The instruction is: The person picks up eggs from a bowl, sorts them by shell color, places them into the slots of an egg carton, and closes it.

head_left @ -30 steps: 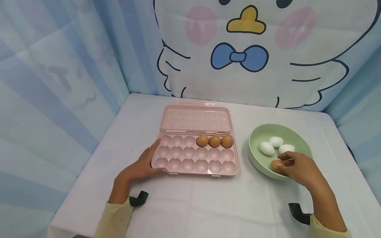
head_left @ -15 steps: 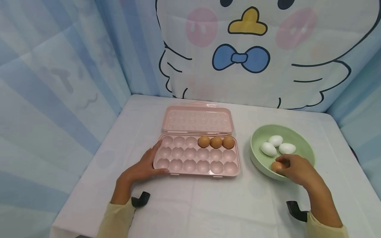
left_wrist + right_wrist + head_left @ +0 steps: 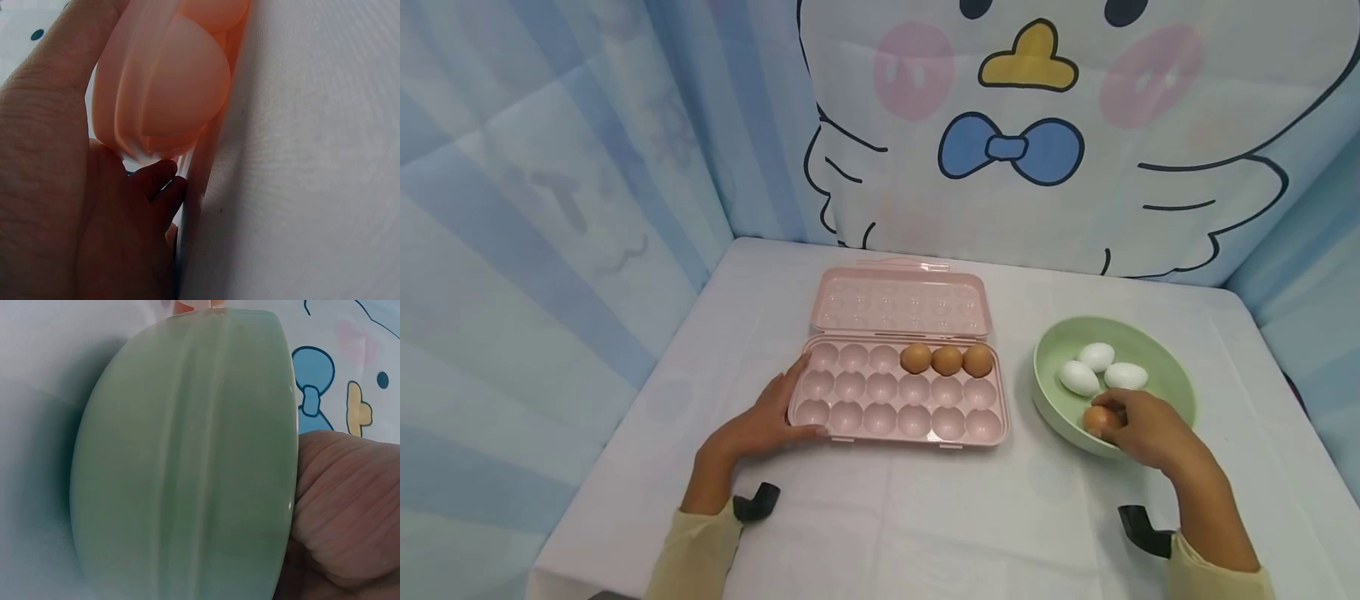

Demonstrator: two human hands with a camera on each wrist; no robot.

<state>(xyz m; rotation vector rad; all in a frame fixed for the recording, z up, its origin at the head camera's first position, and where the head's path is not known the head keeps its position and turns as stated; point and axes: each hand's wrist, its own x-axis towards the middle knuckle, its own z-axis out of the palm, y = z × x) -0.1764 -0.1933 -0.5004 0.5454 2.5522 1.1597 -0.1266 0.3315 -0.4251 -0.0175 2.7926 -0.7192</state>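
Head view: the right hand [image 3: 1150, 429], which had hovered with spread fingers a second earlier, had closed its fingers around the brown egg [image 3: 1096, 419] at the near edge of the pale green round bowl [image 3: 1172, 375]; judged gripped, not lifted. The left hand [image 3: 760, 425] remained flat against the pink plastic egg tray [image 3: 895, 400].

Left wrist view: straight fingers [image 3: 156, 187] pressed the tray's edge.

Right wrist view: bowl wall [image 3: 187, 462]; egg hidden

Pale yellow sleeves [image 3: 696, 550] — black wrist mounts [image 3: 756, 502] — bare hands.

White-clothed table [image 3: 925, 517] with pink egg tray [image 3: 898, 400] and green bowl [image 3: 1157, 354].
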